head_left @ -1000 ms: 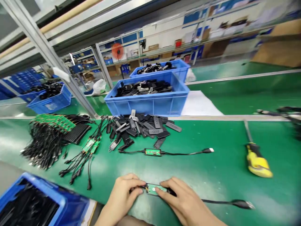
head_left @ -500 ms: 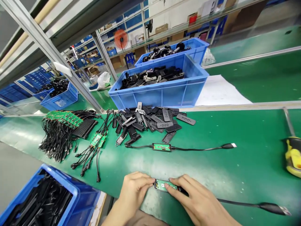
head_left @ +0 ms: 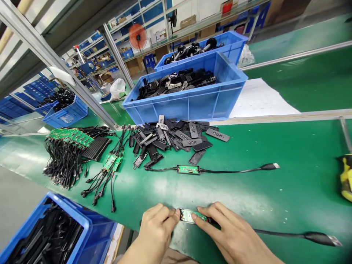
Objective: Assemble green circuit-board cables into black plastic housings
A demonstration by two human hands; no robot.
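Close to the table's near edge lies a small green circuit board [head_left: 187,215] in a narrow black casing. At its left end my left hand [head_left: 159,225] is closed in a pinch on the short black cable, mostly hidden by the fingers. My right hand [head_left: 231,229] grips the board's right part, thumb on its face and fingers along the far side. From under that hand a black USB cable [head_left: 286,233] runs right to a metal plug. Farther back, a similar cased board [head_left: 188,169] rests with cables out both ends.
Beyond it is a heap of black casing pieces [head_left: 176,137]. Wired boards [head_left: 71,137] are piled at left, with a smaller bunch [head_left: 112,161] beside them. Blue bins [head_left: 187,106] stand behind, another blue bin [head_left: 101,227] at lower left. A yellow-black tool [head_left: 347,176] is at right.
My left fingers have curled tighter against the board's left end. My right hand keeps nearly the same grip. The camera view has shifted slightly.
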